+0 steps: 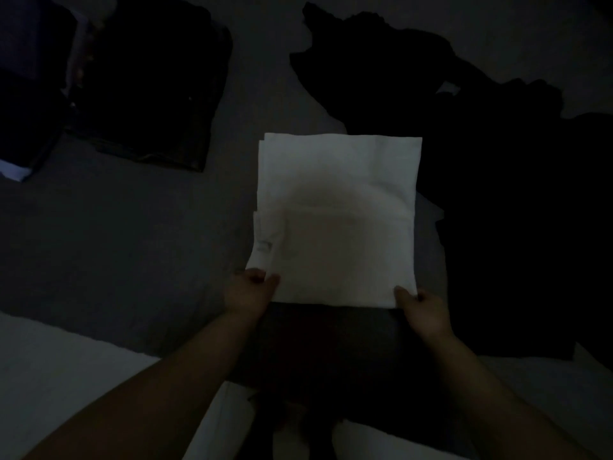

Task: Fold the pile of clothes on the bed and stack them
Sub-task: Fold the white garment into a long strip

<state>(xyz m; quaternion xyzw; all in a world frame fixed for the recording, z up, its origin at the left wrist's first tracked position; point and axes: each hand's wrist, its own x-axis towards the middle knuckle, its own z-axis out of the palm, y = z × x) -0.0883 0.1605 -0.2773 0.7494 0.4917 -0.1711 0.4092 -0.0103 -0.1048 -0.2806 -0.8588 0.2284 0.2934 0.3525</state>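
The scene is very dim. A white garment [338, 207], partly folded into a rectangle, lies on the grey bed [126, 234] in front of me. My left hand [250, 290] pinches its near left corner, thumb on top. Its near right corner is pinched by my right hand [423, 308]. The near edge is lifted slightly off the bed. A heap of dark unfolded clothes [491, 180] spreads to the right of the white garment. At the far left sits a stack of folded dark clothes [149, 81].
A second dark folded pile [26, 78] lies at the far left edge, with a pale item [15, 171] peeking out under it. White fabric [59, 370] covers the near left of the bed. A dark patch lies just below the white garment.
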